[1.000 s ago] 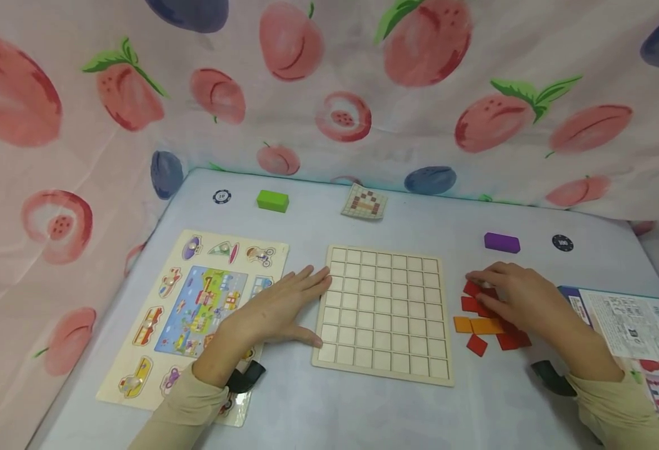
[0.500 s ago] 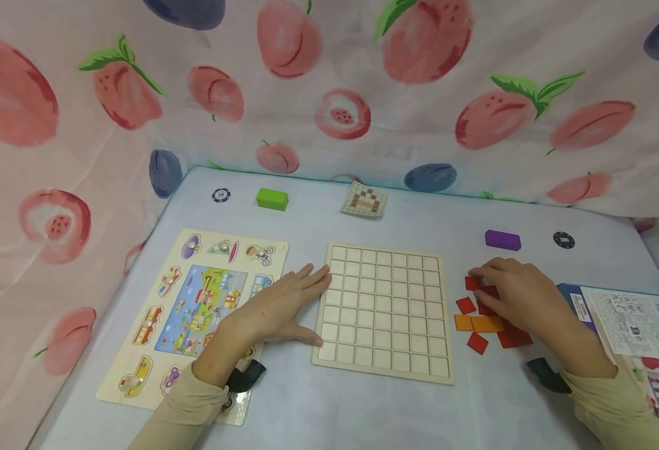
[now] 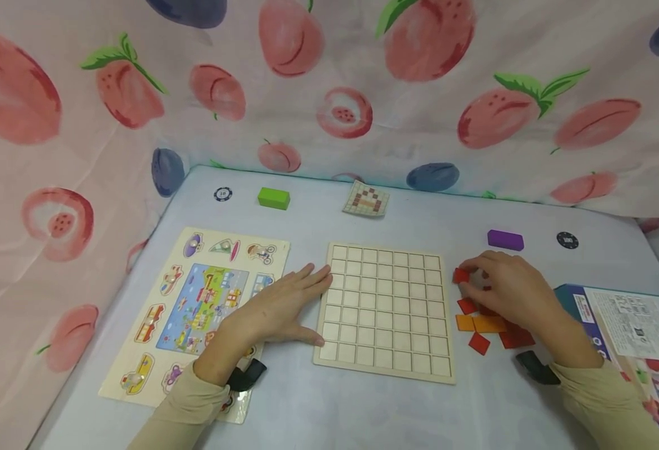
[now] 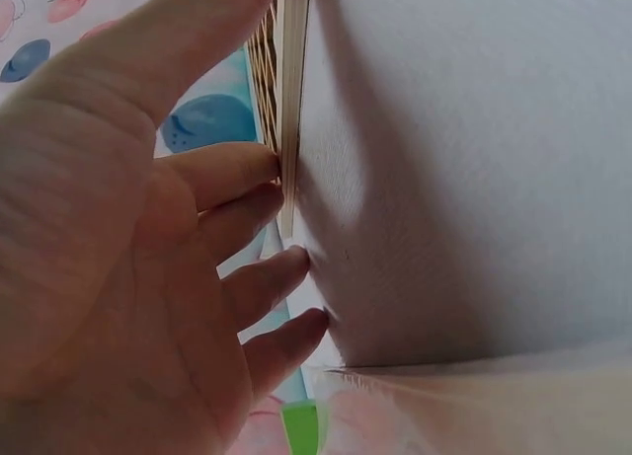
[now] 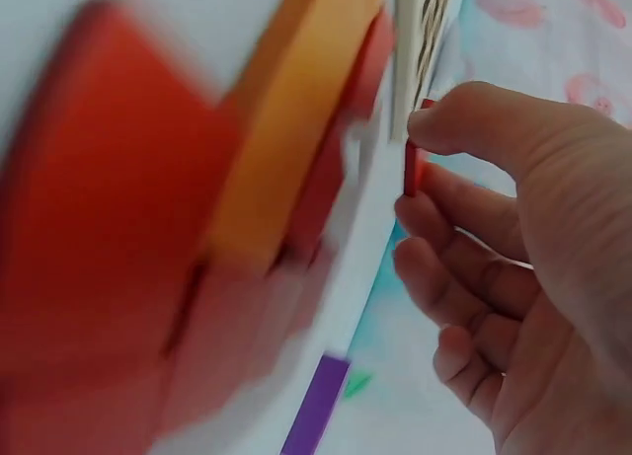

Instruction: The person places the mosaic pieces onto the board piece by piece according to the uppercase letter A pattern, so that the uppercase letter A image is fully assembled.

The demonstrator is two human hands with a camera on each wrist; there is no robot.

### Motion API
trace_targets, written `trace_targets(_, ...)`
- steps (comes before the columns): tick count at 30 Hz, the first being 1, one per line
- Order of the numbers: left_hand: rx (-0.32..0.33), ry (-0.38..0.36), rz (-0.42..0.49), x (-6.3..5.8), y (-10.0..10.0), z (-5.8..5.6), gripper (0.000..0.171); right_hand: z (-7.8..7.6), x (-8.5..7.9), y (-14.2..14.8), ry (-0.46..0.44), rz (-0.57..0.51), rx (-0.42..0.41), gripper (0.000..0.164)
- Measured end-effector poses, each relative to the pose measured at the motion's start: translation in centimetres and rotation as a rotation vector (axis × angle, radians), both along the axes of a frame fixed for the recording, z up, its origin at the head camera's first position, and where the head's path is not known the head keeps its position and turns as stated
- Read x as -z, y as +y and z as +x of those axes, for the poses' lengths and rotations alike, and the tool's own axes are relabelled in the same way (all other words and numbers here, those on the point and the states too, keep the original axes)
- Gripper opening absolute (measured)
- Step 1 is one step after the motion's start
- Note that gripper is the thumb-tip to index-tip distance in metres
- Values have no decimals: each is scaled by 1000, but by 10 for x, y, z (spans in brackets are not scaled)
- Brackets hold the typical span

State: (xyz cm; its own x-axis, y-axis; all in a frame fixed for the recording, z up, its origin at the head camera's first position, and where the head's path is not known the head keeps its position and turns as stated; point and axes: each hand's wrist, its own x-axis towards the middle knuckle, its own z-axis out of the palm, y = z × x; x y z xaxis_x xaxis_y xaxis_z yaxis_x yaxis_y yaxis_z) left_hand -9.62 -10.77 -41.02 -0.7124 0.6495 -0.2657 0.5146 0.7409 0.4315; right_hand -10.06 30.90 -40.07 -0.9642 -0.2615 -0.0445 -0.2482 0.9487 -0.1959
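A pale wooden grid board (image 3: 386, 312) with square cells lies in the middle of the table. My left hand (image 3: 276, 306) rests at its left edge, fingers straight and spread; in the left wrist view the fingertips (image 4: 267, 164) meet the board's side. Right of the board, my right hand (image 3: 506, 287) pinches a red square tile (image 3: 461, 275) between thumb and fingers, as the right wrist view also shows. Below that hand lie several red tiles (image 3: 479, 344) and orange tiles (image 3: 489, 324), partly hidden by it.
A picture puzzle board (image 3: 202, 306) lies at left, under my left forearm. Along the back are a green block (image 3: 274, 198), a pattern card (image 3: 366, 199), a purple block (image 3: 506, 240) and two poker chips (image 3: 568, 240). A printed box (image 3: 633, 319) sits at right.
My right hand has drawn the red tile away from the pile, up and left toward the board. Another red tile has shifted and lies turned. The left hand has not moved.
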Motion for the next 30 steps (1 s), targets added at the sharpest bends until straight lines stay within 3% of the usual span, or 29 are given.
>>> trace_targets(5, -3, 0, -10, -1, -2, 0, 113, -17, -3, -30, 35, -62, -70, 37)
trace_targets(10, -6, -19, 0, -1, -2, 0, 112, -36, 1, -62, 52, -112, -191, 31)
trace_targets(14, -4, -22, 2, -1, -1, 0, 112, -47, 5, -80, 46, -125, -241, 27)
trace_targets(30, 2, -8, -7, 1, 0, -1, 113, -58, 13, -101, 46, -111, -248, 22)
